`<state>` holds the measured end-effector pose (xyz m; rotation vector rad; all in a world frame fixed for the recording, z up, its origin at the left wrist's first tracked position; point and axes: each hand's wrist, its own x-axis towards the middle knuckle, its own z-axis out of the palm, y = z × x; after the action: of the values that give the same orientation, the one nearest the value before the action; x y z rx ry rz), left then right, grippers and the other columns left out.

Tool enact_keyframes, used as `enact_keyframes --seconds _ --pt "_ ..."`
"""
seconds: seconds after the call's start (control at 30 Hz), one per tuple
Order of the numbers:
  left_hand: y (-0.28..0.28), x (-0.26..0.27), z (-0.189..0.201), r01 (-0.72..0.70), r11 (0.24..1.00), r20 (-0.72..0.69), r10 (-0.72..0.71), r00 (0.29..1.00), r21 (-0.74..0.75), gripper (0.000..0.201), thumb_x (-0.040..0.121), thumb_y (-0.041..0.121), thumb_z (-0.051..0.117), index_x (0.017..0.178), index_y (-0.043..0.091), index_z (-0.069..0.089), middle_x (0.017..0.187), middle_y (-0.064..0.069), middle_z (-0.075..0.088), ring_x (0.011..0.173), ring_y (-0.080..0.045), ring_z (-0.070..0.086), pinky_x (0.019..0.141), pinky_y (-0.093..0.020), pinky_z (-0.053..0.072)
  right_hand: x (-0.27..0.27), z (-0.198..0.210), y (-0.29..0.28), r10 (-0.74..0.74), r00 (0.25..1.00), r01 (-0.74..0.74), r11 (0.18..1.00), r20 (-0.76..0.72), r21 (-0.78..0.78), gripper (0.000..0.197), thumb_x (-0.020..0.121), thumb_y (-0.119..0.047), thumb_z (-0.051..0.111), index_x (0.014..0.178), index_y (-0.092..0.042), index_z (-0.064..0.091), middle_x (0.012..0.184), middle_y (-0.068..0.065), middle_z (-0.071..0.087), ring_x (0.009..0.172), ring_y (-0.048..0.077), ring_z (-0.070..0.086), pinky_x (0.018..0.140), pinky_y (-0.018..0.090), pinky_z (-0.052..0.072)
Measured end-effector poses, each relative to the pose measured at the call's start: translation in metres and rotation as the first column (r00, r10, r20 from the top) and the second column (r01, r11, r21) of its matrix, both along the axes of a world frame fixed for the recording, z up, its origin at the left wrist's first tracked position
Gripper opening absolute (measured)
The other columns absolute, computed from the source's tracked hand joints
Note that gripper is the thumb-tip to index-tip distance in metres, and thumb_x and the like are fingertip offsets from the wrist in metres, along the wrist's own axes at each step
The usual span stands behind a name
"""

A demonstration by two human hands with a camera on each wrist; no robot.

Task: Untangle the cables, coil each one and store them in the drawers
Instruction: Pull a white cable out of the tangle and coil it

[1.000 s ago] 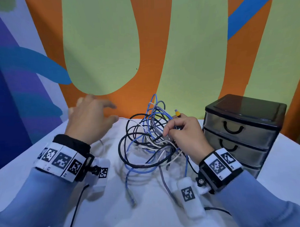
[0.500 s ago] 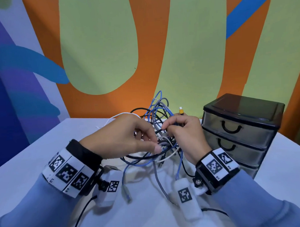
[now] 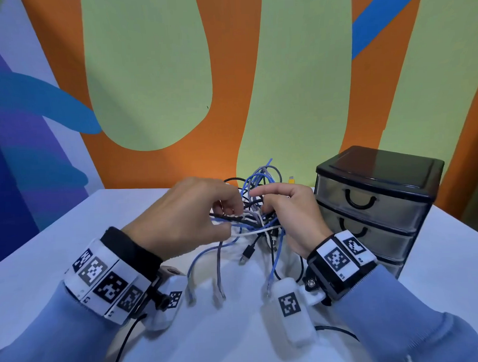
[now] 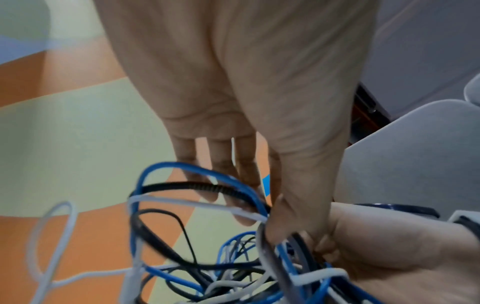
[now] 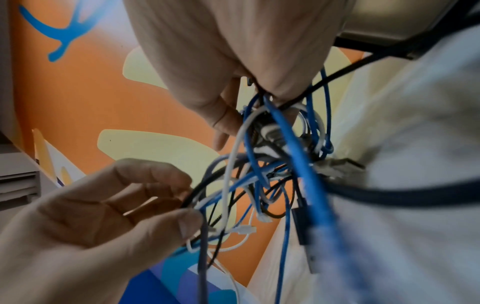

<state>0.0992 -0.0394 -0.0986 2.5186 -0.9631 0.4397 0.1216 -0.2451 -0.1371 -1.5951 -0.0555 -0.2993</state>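
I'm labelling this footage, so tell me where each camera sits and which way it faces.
Head: worn on the head, looking forward and down at both hands, left hand and right hand, in the cable tangle beside the drawer unit.
Left wrist: looks along the left palm at the cable tangle.
Right wrist: looks along the right hand.
All three share the cable tangle.

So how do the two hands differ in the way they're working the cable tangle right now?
The left hand pinches strands at the left edge of the cable tangle between thumb and fingertips; the right hand grips the tangle's right side with its lower fingers curled round several cables. The right hand's index finger is stretched out above the tangle; the left hand's fingers are all bent. Both hold the tangle lifted off the white table, beside the closed drawer unit.
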Motion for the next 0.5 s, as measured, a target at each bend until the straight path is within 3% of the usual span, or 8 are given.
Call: enact_keyframes --seconds 0.17,0.27,0.37,0.5 --pt "0.007 0.004 0.002 0.001 0.999 0.249 0.010 0.969 -0.043 0.011 0.084 0.030 0.073 0.094 0.034 0.070 0.099 0.015 0.067 0.084 -0.013 0.068 0.070 -0.044 0.055 -0.001 0.002 0.000 0.024 0.999 -0.022 0.996 0.030 -0.087 0.037 0.085 0.004 0.058 0.084 -0.025 0.082 0.073 0.006 0.069 0.064 0.020 0.050 0.066 0.032 0.042" --pt "0.010 0.007 0.001 -0.005 0.998 0.344 0.025 0.939 -0.058 0.003 0.086 0.026 0.075 0.087 0.029 0.074 0.103 0.015 0.069 0.074 -0.021 0.066 0.063 -0.043 0.052 0.001 0.000 -0.001 0.038 0.999 -0.027 0.955 0.029 -0.295 0.020 0.090 -0.014 0.070 0.093 -0.030 0.080 0.084 -0.004 0.067 0.058 0.011 0.049 0.059 0.023 0.040" --pt "0.014 0.009 0.000 -0.038 0.998 0.387 0.056 0.920 -0.055 0.005 0.089 0.029 0.076 0.086 0.028 0.079 0.108 0.012 0.071 0.065 -0.021 0.063 0.060 -0.039 0.050 0.001 0.000 -0.005 -0.046 0.995 0.085 0.857 0.088 -0.508 0.014 0.086 -0.042 0.079 0.100 -0.042 0.076 0.118 -0.006 0.055 0.099 0.006 0.057 0.085 0.027 0.046" --pt "0.018 0.016 -0.001 -0.060 0.997 0.392 0.078 0.917 -0.057 0.011 0.097 0.030 0.071 0.093 0.025 0.079 0.114 0.008 0.070 0.074 -0.019 0.066 0.065 -0.042 0.054 -0.004 0.004 -0.006 -0.118 0.974 0.205 0.817 0.192 -0.539 0.034 0.082 -0.050 0.081 0.114 -0.043 0.072 0.135 -0.002 0.040 0.138 0.014 0.041 0.103 0.027 0.038"
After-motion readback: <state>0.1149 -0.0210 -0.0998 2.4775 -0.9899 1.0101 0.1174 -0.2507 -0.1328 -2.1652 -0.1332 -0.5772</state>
